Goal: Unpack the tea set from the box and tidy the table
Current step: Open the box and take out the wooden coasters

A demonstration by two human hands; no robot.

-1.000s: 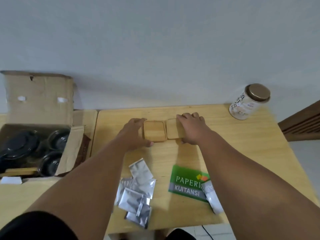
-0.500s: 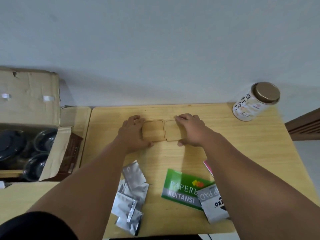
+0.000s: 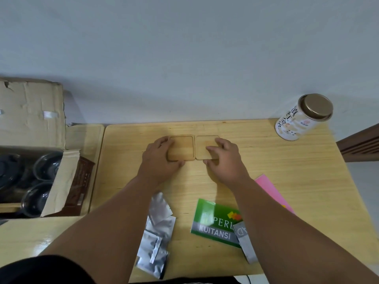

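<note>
At the far left an open cardboard box [image 3: 30, 111] held dark tea ware [image 3: 47, 167], apparently bowls and a lid under clear plastic, though blur hid details. A brown packet [image 3: 82, 177] leaned beside its flap. On the wooden table [image 3: 297, 181], the left hand [image 3: 162, 158] rested its fingers, loosely spread, against the left wooden coaster [image 3: 181, 148]; the right hand [image 3: 223, 158] lay with its fingers, also apart, on the right wooden coaster [image 3: 205, 147]. The two coasters sat just beside each other. Nearer the viewer lay silver foil sachets [image 3: 158, 228], then a green receipt book [image 3: 213, 222] reading "KUITANSI", and a pink sheet [image 3: 270, 189]. At the far right corner stood a white tin [image 3: 301, 119] with a gold lid and Chinese characters.
</note>
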